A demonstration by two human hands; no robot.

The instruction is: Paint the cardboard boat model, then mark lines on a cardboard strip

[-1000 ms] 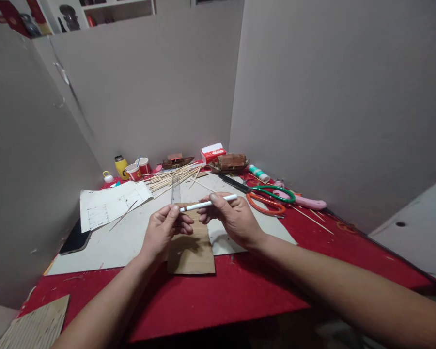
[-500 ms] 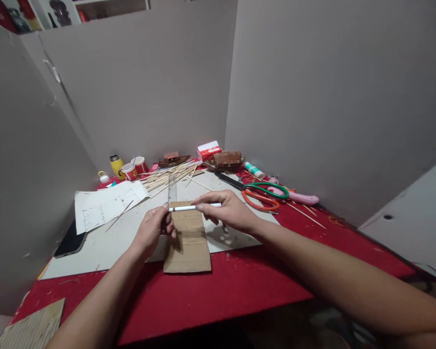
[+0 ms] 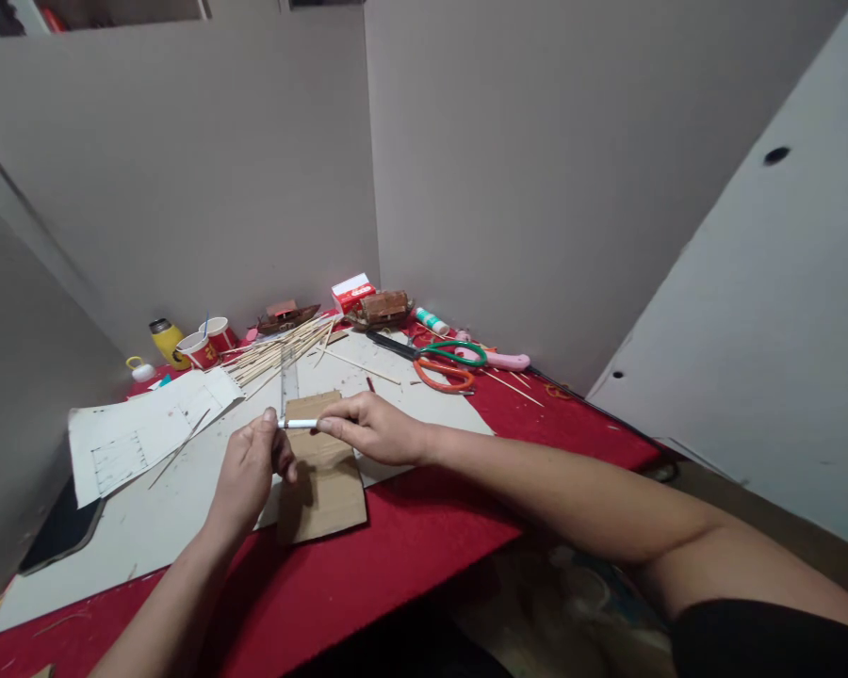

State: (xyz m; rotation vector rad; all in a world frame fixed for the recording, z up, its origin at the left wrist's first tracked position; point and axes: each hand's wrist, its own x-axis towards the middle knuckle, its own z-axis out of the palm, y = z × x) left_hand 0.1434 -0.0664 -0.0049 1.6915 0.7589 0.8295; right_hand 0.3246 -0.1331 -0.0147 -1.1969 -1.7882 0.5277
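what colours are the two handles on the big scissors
A green handle and an orange handle, best seen in the head view.

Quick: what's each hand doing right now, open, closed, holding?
Left hand: closed, pinching one end of a white pen.
Right hand: closed, holding the same pen.

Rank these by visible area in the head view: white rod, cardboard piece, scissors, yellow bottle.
1. Cardboard piece
2. Scissors
3. Yellow bottle
4. White rod, partly hidden; only its visible stretch counts.

The cardboard piece lies nearer than the scissors, which enlarges it.
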